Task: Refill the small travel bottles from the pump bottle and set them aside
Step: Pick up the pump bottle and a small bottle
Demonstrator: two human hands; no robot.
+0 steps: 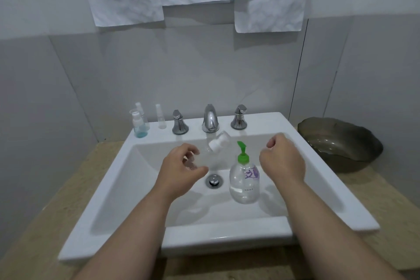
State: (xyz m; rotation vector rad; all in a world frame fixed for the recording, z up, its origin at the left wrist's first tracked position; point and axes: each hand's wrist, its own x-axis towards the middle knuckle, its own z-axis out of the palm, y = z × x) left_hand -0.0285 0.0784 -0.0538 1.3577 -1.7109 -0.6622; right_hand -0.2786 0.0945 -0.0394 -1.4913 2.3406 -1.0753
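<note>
Over a white sink (127, 143), seen from above, two bare hands hover. At left, the left hand (181, 166) has its fingers curled, with the fingertips pinching the lower end of a small clear travel bottle (210, 157). It tilts up and to the right in the air with its white cap (218, 142) on, and blur softens the view of the grip. At right, the right hand (283, 161) is curled into a loose fist with nothing visible in it. Between the hands, the pump bottle (244, 185) stands upright in the basin, just right of the drain (213, 180). It is part full of clear liquid, with a green pump head (242, 154) on top. More small bottles (139, 125) stand on the far left ledge. The travel bottle looks light, thin-walled and probably slippery; holding it around its middle would be steadier than by its end.
</note>
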